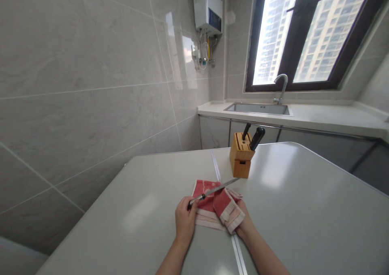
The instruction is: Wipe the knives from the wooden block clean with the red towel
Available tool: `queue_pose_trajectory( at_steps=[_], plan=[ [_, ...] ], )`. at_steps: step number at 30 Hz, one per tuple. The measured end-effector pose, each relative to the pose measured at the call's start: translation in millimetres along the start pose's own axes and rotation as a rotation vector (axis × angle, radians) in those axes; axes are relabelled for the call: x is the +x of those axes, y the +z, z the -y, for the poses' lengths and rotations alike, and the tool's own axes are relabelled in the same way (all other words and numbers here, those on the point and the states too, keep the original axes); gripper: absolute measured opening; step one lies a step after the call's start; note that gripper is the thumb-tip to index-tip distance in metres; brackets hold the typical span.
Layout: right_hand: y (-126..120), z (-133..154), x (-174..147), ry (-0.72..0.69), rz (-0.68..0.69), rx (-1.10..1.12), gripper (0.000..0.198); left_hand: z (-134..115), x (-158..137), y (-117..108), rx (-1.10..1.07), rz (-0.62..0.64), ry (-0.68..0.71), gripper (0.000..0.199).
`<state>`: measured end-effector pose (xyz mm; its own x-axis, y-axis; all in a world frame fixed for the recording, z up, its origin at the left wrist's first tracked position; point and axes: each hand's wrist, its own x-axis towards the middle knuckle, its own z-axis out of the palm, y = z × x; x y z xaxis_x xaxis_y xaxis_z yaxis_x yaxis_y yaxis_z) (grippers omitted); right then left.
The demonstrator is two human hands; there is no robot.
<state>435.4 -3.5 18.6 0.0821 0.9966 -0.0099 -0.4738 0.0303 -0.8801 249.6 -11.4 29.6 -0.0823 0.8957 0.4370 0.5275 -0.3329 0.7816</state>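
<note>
My left hand [186, 215] is closed round the black handle of a sharpening steel [223, 185]. Its thin grey rod slants up to the right, with the tip near the base of the knife block. A red and cream towel [206, 202] lies under the rod on the table. One folded end of the towel is raised in my right hand [244, 220], just below the rod; cloth covers most of those fingers. Whether the cloth there touches the rod is hard to make out.
A wooden knife block [241, 167] with black-handled knives [257, 138] stands beyond the towel. The pale table [152, 242] has a metal seam running through it. Behind are a counter with a sink [258, 108], a faucet [283, 86] and a window; a tiled wall rises at left.
</note>
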Motion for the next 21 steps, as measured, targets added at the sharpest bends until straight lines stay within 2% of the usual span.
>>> queue_pose_trajectory(
  at_steps=[2,4,8,12,21],
  plan=[
    [8,5,-7,0.101,-0.051,0.058,0.026,-1,0,1,-0.009,0.011,0.001,0.028],
    [13,8,-12,0.140,-0.045,0.067,0.029,-2,-1,1,-0.015,0.031,0.013,0.027],
    [12,5,-13,0.092,0.023,-0.022,0.033,-5,-2,2,-0.036,0.076,0.043,0.026],
    [10,3,-13,0.060,0.057,-0.101,0.030,-8,-2,3,-0.015,0.063,0.080,0.024],
    [12,5,-16,0.055,0.025,-0.144,0.028,-14,0,2,-0.020,0.123,0.139,0.018]
  ],
)
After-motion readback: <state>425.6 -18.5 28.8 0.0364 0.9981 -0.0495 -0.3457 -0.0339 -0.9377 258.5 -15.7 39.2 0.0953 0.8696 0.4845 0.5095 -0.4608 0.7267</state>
